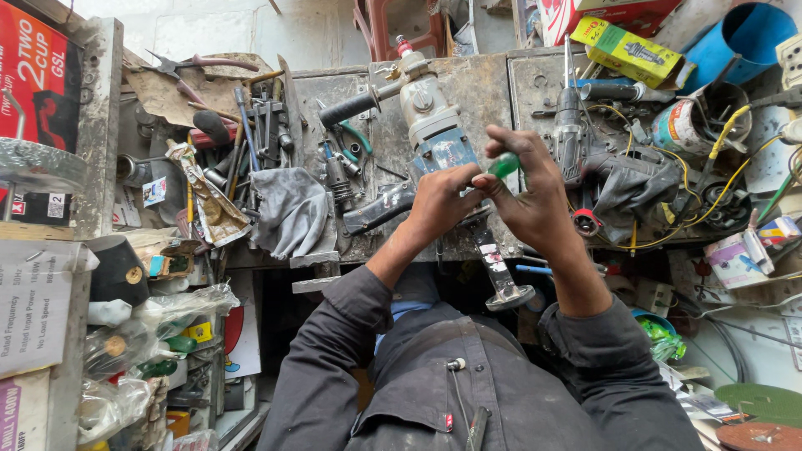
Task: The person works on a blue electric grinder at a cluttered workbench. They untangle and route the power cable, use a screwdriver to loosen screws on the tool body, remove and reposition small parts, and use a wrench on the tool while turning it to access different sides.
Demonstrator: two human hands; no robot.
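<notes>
A large grey power drill (432, 125) with a black side handle lies on the worn metal workbench (484, 83), its rear end toward me. My left hand (436, 203) grips the drill's body near its black rear grip. My right hand (528, 190) is closed around a screwdriver with a green handle (504, 164), its tip pointed at the drill housing beside my left hand. Both forearms wear dark sleeves.
A grey glove (292, 209) and several hand tools (251, 125) lie at the left of the bench. A second black drill (572, 125), a dark glove (635, 179) and yellow wires (702, 200) crowd the right. Boxes, a blue pipe (743, 38) and bottles ring the bench.
</notes>
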